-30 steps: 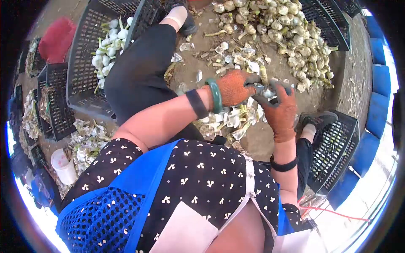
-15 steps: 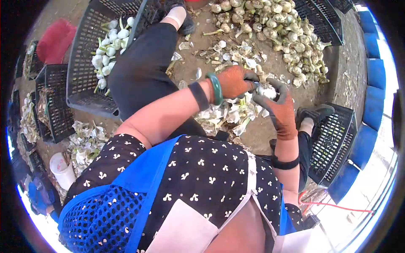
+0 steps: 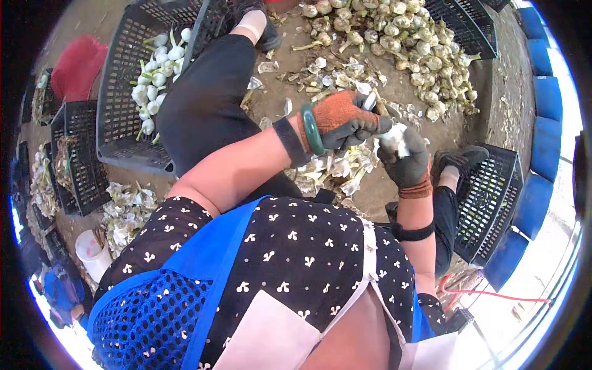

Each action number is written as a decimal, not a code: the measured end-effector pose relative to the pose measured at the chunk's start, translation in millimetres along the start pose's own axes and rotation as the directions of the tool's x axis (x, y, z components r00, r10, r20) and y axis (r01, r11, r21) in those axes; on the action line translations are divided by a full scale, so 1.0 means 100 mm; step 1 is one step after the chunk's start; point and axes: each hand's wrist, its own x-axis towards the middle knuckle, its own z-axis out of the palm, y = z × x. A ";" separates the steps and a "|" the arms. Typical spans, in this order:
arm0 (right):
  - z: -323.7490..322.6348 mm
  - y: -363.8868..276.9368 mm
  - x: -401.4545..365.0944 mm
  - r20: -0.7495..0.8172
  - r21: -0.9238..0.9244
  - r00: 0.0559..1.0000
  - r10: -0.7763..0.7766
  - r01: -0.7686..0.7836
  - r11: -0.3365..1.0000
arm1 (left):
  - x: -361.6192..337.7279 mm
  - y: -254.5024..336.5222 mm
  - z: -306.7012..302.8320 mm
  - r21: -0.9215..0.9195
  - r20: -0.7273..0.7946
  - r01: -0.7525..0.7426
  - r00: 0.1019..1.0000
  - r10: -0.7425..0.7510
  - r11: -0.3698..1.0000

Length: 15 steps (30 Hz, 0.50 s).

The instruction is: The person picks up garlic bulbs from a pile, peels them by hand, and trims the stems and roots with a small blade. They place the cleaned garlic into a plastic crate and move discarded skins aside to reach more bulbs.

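My left hand (image 3: 348, 120), in an orange and dark grey glove with a green bangle at the wrist, is closed. A short, pale, shiny tool (image 3: 369, 101) sticks up from its grip; the rest is hidden by the fingers. Its fingertips touch the near side of a white garlic bulb (image 3: 395, 137). My right hand (image 3: 408, 163), gloved the same way, is wrapped around this bulb from below and the right. A brownish stalk (image 3: 382, 107) stands just above the bulb. Beneath both hands lies a heap of loose garlic skins (image 3: 333, 168).
Unpeeled garlic bulbs (image 3: 394, 43) form a large pile at the far side. Cleaned white garlic (image 3: 157, 74) lies in a black crate (image 3: 132, 151) at the left. Another black crate (image 3: 490, 206) stands at the right. A white bucket (image 3: 92, 253) is at the lower left.
My left hand has turned, its fingers curled in tighter, and the pale tool now shows above it. My right hand has moved slightly nearer to me and closed more around the bulb.
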 end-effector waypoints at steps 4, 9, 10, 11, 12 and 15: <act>0.01 0.06 0.09 0.191 0.551 0.954 0.232 -0.300 0.779 | 0.01 0.00 -0.09 -0.091 0.072 0.052 0.996 -0.046 0.995; 0.08 0.23 0.19 -0.026 0.542 0.953 0.301 -0.239 0.805 | 0.29 -0.20 -0.20 0.587 -0.143 -0.200 0.928 0.343 0.785; 0.18 0.28 0.22 -0.428 0.302 0.864 0.265 -0.139 0.943 | 0.30 -0.20 -0.20 0.587 -0.143 -0.202 0.927 0.346 0.784; 0.27 0.28 0.23 -0.468 0.148 0.865 0.180 -0.125 0.981 | 0.27 -0.17 -0.17 0.611 -0.271 -0.080 0.913 0.303 0.787; -0.01 0.61 0.27 -0.430 -0.426 0.878 -0.210 0.007 0.905 | 0.25 -0.16 -0.14 0.617 -0.397 0.046 0.881 0.259 0.786; -0.14 0.69 0.32 -0.384 0.725 0.914 0.129 0.211 0.656 | 0.26 -0.36 -0.06 0.800 -0.226 -0.031 0.910 0.349 0.599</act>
